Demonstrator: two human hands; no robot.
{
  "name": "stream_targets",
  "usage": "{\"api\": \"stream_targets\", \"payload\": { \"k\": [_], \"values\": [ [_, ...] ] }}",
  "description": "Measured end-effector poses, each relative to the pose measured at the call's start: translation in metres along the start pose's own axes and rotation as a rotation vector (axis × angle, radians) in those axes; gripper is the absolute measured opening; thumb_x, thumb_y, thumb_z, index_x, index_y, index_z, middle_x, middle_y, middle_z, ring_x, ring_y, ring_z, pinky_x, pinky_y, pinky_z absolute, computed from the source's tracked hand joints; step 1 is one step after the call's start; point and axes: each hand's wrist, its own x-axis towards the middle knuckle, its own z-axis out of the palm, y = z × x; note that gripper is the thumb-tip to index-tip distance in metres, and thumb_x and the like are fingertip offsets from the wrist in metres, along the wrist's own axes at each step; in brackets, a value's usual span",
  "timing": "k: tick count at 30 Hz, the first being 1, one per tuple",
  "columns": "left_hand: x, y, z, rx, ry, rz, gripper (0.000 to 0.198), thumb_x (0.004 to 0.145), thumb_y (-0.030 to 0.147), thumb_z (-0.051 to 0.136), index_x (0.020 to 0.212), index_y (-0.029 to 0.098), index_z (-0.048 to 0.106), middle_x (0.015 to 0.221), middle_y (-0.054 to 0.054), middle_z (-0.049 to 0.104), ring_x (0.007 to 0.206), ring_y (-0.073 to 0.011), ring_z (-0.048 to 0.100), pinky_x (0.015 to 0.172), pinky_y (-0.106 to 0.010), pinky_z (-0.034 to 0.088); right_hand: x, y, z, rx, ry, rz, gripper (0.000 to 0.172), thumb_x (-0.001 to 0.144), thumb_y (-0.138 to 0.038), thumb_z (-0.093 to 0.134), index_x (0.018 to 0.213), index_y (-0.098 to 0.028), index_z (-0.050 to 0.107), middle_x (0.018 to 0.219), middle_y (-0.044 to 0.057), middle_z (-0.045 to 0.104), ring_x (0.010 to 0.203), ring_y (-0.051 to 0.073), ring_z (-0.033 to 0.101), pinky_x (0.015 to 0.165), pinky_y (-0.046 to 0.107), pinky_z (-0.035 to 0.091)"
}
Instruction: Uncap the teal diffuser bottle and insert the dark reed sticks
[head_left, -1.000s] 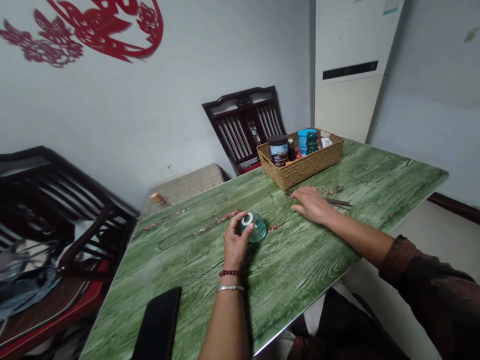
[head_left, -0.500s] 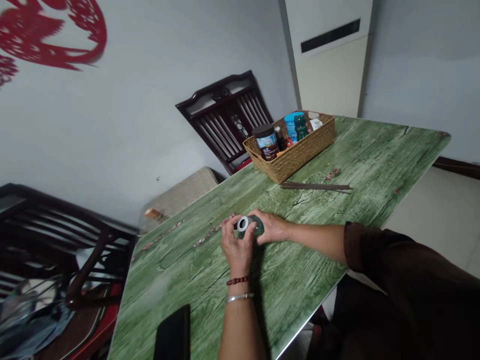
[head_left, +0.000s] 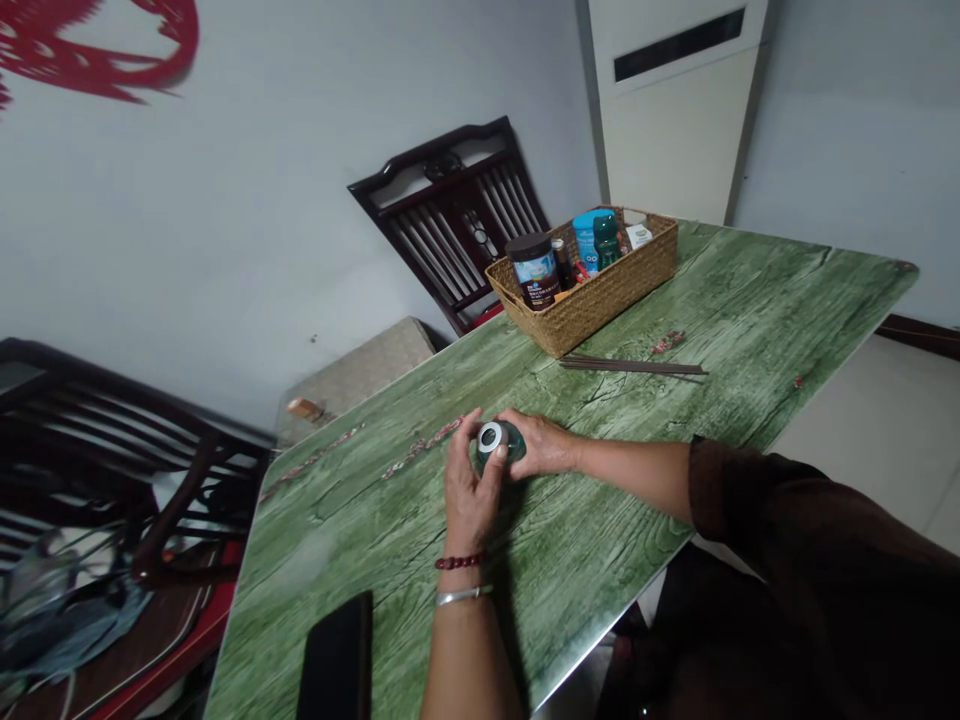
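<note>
A small round teal glass jar (head_left: 501,442) with a white ring on top rests on the green wood-grain table (head_left: 637,480). My left hand (head_left: 469,490) is wrapped around its near left side. My right hand (head_left: 541,443) is cupped against its right side, fingers curled on the glass. Both hands hold the jar between them near the table's middle.
A wicker basket (head_left: 592,295) with several jars and bottles stands at the far side. Thin dark sticks (head_left: 634,367) lie in front of it. A black phone (head_left: 337,660) lies at the near edge. Dark wooden chairs (head_left: 450,215) stand behind and left of the table.
My right hand left the sticks by the basket and came back to the jar, now gripping its right side. My left hand stayed on the jar. The view shifted slightly.
</note>
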Motion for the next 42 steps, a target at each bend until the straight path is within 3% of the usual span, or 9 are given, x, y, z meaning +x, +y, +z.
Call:
{"api": "stream_targets", "payload": {
  "k": [6,13,16,22,29,34,36,40,42],
  "values": [
    [0.002,-0.002,0.004,0.078,0.085,-0.021,0.036,0.081,0.045,0.074,0.108,0.022,0.067,0.11,-0.007,0.068,0.113,-0.0282,0.06,0.103,-0.044,0.043,-0.003,-0.003,0.0,0.044,-0.027,-0.024,0.073,0.06,-0.023,0.085,0.126,-0.023,0.053,0.107,0.002,0.069,0.097,0.024,0.067,0.08,0.03,0.047],
    [-0.002,-0.005,-0.003,-0.272,-0.082,-0.114,0.042,0.085,0.044,0.071,0.121,0.023,0.065,0.123,-0.008,0.066,0.122,-0.0275,0.059,0.107,-0.042,0.043,0.0,0.001,0.001,0.015,-0.017,-0.031,0.074,0.063,-0.03,0.086,0.128,-0.021,0.051,0.11,0.005,0.069,0.1,0.025,0.067,0.082,0.031,0.048],
    [-0.003,-0.006,-0.004,-0.31,-0.106,-0.115,0.048,0.083,0.045,0.073,0.125,0.024,0.063,0.129,-0.009,0.064,0.123,-0.0277,0.059,0.106,-0.042,0.044,0.0,0.003,0.001,0.019,-0.018,-0.038,0.075,0.063,-0.033,0.087,0.127,-0.021,0.05,0.11,0.005,0.069,0.1,0.025,0.068,0.083,0.031,0.048],
    [0.0,0.0,0.009,-0.109,0.063,-0.097,0.03,0.079,0.038,0.077,0.101,0.022,0.065,0.107,-0.006,0.068,0.109,-0.0245,0.063,0.103,-0.042,0.045,-0.001,0.003,0.002,0.015,-0.036,-0.065,0.074,0.065,-0.029,0.085,0.129,-0.022,0.049,0.113,0.006,0.068,0.101,0.026,0.069,0.084,0.032,0.049],
    [0.001,-0.003,0.027,-0.469,0.202,-0.239,0.034,0.068,0.033,0.083,0.084,0.022,0.055,0.1,-0.003,0.066,0.095,-0.0184,0.064,0.089,-0.034,0.049,0.001,0.001,0.004,0.017,-0.04,-0.092,0.076,0.064,-0.025,0.084,0.131,-0.02,0.047,0.119,0.008,0.067,0.106,0.027,0.067,0.088,0.034,0.049],
    [0.003,-0.001,0.031,-0.244,0.297,-0.144,0.032,0.066,0.031,0.085,0.079,0.022,0.057,0.093,-0.001,0.06,0.098,-0.0189,0.06,0.097,-0.035,0.043,0.0,0.002,0.005,0.03,-0.039,-0.1,0.072,0.064,-0.024,0.084,0.128,-0.021,0.048,0.114,0.005,0.067,0.101,0.025,0.068,0.084,0.032,0.049],
    [0.002,0.0,0.025,-0.265,0.262,-0.139,0.031,0.067,0.033,0.084,0.081,0.022,0.059,0.094,-0.001,0.06,0.097,-0.0191,0.06,0.096,-0.035,0.044,-0.001,0.001,0.004,0.017,-0.042,-0.097,0.073,0.064,-0.026,0.084,0.128,-0.021,0.048,0.112,0.005,0.068,0.099,0.025,0.068,0.081,0.032,0.049],
    [0.0,0.0,0.011,-0.418,0.085,-0.16,0.025,0.079,0.039,0.076,0.094,0.023,0.064,0.105,-0.005,0.065,0.102,-0.0206,0.063,0.093,-0.036,0.048,-0.002,-0.003,0.002,-0.009,-0.039,-0.07,0.075,0.064,-0.031,0.086,0.128,-0.022,0.049,0.11,0.005,0.068,0.097,0.024,0.068,0.079,0.031,0.048],
    [0.0,0.0,0.01,-0.434,0.08,-0.175,0.028,0.079,0.037,0.077,0.099,0.023,0.065,0.106,-0.006,0.067,0.104,-0.0207,0.064,0.094,-0.035,0.049,-0.002,-0.004,0.001,-0.016,-0.035,-0.057,0.075,0.064,-0.032,0.086,0.129,-0.022,0.049,0.11,0.005,0.068,0.098,0.025,0.068,0.079,0.031,0.049]
  ]
}}
